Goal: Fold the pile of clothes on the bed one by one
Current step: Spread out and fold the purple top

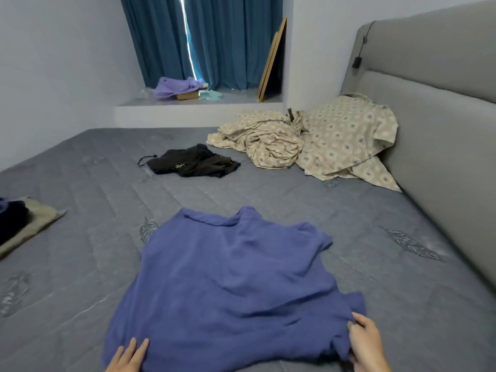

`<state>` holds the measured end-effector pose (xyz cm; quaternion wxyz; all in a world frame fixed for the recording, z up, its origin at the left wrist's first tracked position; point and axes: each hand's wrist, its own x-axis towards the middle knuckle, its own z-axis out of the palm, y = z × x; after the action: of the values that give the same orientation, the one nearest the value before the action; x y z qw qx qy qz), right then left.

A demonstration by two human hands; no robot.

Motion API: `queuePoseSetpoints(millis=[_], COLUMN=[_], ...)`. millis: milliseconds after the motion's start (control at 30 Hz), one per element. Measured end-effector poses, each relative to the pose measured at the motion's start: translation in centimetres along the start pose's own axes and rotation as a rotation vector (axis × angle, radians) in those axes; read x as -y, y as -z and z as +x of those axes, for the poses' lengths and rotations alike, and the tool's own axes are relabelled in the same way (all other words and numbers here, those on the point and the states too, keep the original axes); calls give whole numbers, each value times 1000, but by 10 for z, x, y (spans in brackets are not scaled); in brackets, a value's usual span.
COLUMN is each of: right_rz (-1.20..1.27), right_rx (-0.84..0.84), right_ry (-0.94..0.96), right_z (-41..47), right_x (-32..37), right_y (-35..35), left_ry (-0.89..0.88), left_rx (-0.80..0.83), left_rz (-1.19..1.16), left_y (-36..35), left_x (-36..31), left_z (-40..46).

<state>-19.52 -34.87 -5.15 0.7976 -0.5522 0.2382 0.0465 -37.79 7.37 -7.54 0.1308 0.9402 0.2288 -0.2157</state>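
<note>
- The blue garment [230,285] lies spread on the bed [349,210] right in front of the person, its near hem at the bottom of the view and its far end bunched into a few ridges.
- The left hand [128,357] rests flat on the near-left corner of the cloth, fingers straight and together, pressing it down and gripping nothing.
- The right hand [366,342] has its fingers curled into a gathered lump of fabric at the near-right edge, pinching the cloth there.
- The step in hand looks like flattening the piece before the first fold, so the left palm should act as the anchor while the right draws the bunched edge outward and toward the headboard [442,130] side.
- The pull needs to be low and even; lifting high would likely drag the far part into new wrinkles.
- The creases across the middle and the rumpled far edge want a sweep of the palm away from the body before any fold is made.
- The thin, limp fabric will probably slide on the quilted surface, so the anchoring hand must keep its weight on.
- A black garment [192,162] waits further up the bed, and the patterned cloth [308,140] is heaped beside the headboard.
- Folded pieces [18,221] sit at the left edge, a fair spot for this one once done.
</note>
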Motion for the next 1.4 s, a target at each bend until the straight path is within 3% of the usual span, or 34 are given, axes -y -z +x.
queuePoseSetpoints(millis=[33, 100, 167, 233, 267, 333, 433, 500, 667, 767, 867, 1033, 1100, 1233, 1333, 1400], right_rz=[48, 178, 152, -215, -486, -985, -1384, -1509, -1691, -1662, -1641, -1021, -941, -1096, -1182, -1166], right_rx=[-19, -41, 48, 177, 261, 441, 712, 696, 410, 143, 46, 15, 31, 167, 235, 192], right_ry=[-16, 50, 212, 490, 603, 645, 551, 559, 514, 532, 495, 563, 576, 497, 452, 472], right_z=[-1, -11, -30, -37, -37, -37, -39, -38, -50, -48, -36, -32, -37, -37, -40, -48], right_x=[6, 23, 37, 35, 27, 9, -13, -21, -19, -18, -18, -23, -19, -22, -24, -21], right_y=[2, 0, -7, -3, 2, 14, 10, 1, -28, -39, -40, -42, -38, -23, -17, -17], left_ry=[47, -22, -38, -144, -177, -195, -208, -192, -139, -181, -247, -503, -560, -428, -218, -159], left_rx=[-30, -120, -458, -639, -646, -593, -518, -487, -457, -444, -556, -612, -709, -798, -665, -579], left_rz=[-74, -148, -306, -323, -280, -255, -232, -239, -157, -151, -154, -257, -197, -102, -214, -246], left_y=[-8, -8, -22, -41, -41, -31, -34, -33, -33, -37, -35, -21, -18, -21, -31, -33], left_x=[1, 3, 17, 27, 24, 15, 6, -1, -7, -6, 2, 11, 8, 1, 4, 10], left_z=[1, -11, -4, 15, 13, 8, 5, 3, -3, -6, -4, -5, -9, -8, -4, -5])
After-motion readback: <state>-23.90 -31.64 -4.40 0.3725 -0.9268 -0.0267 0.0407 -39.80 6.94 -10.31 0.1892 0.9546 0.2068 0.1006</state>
